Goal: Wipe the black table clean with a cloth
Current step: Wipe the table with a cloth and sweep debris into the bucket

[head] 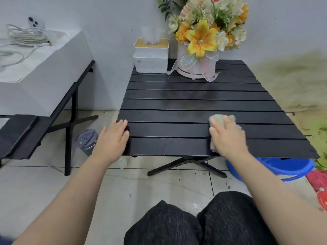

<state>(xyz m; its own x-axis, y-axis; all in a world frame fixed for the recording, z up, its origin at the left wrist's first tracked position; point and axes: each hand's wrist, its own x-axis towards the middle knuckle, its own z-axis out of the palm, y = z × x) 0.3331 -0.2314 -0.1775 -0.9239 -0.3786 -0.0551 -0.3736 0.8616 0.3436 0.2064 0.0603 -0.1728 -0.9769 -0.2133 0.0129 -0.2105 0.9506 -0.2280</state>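
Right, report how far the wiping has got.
Done: hard to tell; a hazy patch on the middle slats may be wiped. In hand: the right hand presses the cloth on the black table, near right; the left hand rests on its near left edge. Left: likely the far slats around the tissue box and flower box.

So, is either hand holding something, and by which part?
Nothing is gripped. The right hand presses flat on top of the cloth; the left hand rests flat on the left edge of the black table.
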